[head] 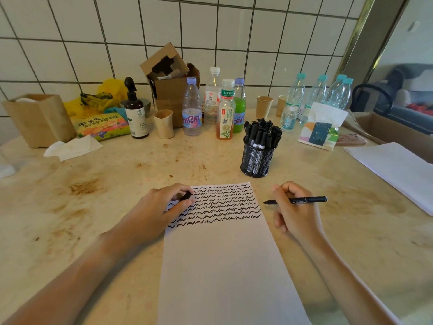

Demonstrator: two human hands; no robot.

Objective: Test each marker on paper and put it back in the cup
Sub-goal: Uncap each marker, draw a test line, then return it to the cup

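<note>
Stained, blotchy counter (pixel 117 184) under white wall tiles, with bottles (pixel 192 109), paper cups (pixel 264 106) and a torn cardboard box (pixel 168 76) crowding the back. My right hand (pixel 295 214) was pinched round an uncapped black marker (pixel 297 200), tip just off the paper (pixel 222 266). My left hand (pixel 161 209) lay on the sheet's squiggle rows, fingers closed on the cap (pixel 186 196). Nearby, the black mesh cup (pixel 257 160) was crammed with markers.

White tiled wall (pixel 234 31) — stained beige table (pixel 93 184), dark sofa (pixel 407 90) beyond.
</note>
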